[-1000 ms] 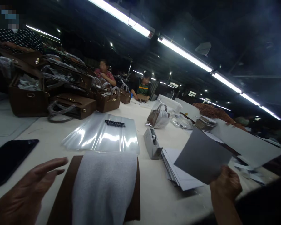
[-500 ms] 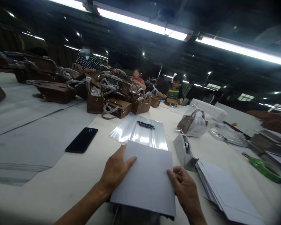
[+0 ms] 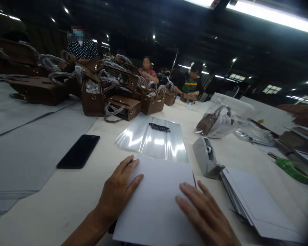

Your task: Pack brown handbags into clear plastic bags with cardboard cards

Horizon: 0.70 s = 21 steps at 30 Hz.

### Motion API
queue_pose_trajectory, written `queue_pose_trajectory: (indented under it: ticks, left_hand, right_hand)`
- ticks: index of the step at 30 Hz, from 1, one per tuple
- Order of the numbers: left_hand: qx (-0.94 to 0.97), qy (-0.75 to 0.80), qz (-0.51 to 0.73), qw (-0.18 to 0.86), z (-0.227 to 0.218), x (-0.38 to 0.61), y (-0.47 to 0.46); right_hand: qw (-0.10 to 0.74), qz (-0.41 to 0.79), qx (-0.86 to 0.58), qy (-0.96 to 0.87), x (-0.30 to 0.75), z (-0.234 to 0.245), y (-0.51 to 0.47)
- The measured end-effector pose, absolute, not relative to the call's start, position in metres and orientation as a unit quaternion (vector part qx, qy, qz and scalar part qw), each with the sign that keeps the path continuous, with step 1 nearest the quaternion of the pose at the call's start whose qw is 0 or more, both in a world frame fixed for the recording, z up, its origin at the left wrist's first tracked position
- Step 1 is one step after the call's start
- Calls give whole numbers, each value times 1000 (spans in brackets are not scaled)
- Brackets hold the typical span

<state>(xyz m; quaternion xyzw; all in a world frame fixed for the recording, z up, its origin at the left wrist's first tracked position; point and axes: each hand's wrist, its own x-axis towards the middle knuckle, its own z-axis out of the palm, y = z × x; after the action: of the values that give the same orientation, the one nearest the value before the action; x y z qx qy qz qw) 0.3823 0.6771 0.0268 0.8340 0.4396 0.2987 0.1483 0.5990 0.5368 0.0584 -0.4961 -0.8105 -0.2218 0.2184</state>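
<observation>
A white rectangular sheet, perhaps card, lies in front of me over something dark that shows at its edges. My left hand rests along the sheet's left edge, thumb and fingers apart. On the right, my right hand lies over the sheet with fingers stretched out, touching or just above it. Just beyond the sheet are clear plastic sleeves with a small bundle of black pieces on top. A grey tape dispenser stands to the right, beside a stack of white cards.
A black phone lies on the table at left, near large grey sheets. Brown handbags with wrapped handles are piled at the back. At right are a bagged handbag and a green tape roll. Several people sit or stand beyond.
My right hand has let go of the sheet's right edge and now spreads flat over it. My left hand's fingers have moved onto the left edge. The view has tilted down slightly.
</observation>
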Motion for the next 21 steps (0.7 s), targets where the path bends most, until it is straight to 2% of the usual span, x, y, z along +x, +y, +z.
queue_pose_trajectory:
  ticks: [2, 5, 9, 11, 13, 16, 21]
  left_hand:
    - [835, 439, 290, 159, 27, 383, 678]
    - [840, 434, 267, 186, 31, 382, 680]
    - [846, 421, 230, 233, 42, 377, 683]
    - [845, 414, 223, 255, 47, 374, 685]
    - [841, 405, 228, 278, 51, 371, 687]
    - [840, 392, 238, 292, 49, 368, 689]
    - [841, 358, 296, 277, 33, 367, 685]
  right_hand:
    - [159, -229, -415, -866, 588, 56, 537]
    - [191, -164, -406, -879, 581, 51, 536]
    - [291, 110, -511, -801, 585, 60, 538]
    - [305, 266, -572, -713, 589, 68, 542]
    - [296, 357, -604, -649, 591, 76, 546]
    - [296, 365, -615, -634, 589, 78, 547]
    - [305, 197, -553, -750, 570, 69, 525]
